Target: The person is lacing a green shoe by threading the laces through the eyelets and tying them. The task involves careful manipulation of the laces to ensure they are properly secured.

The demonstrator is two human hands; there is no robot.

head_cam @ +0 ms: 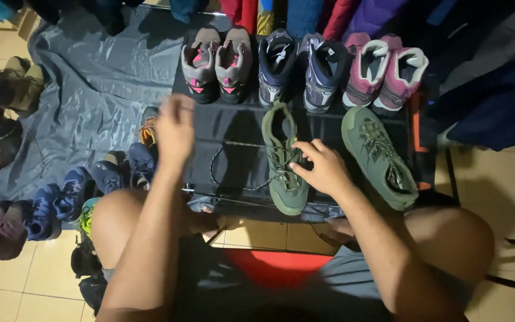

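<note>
An olive green shoe (282, 156) lies on a dark table (233, 128) in front of me, toe toward me. My right hand (320, 167) rests on its laces, fingers pinching them. My left hand (174, 128) is raised to the left and pulls a dark lace (227, 170) taut from the shoe; the hand is blurred. The matching green shoe (378, 156) lies to the right, laced.
Behind stand a grey and pink pair (217, 64), a navy pair (302, 70) and a pink and white pair (385, 73). Blue shoes (73, 194) and brown boots (7, 83) line a grey sheet (90, 95) on the floor at left. My bare knees frame the table's near edge.
</note>
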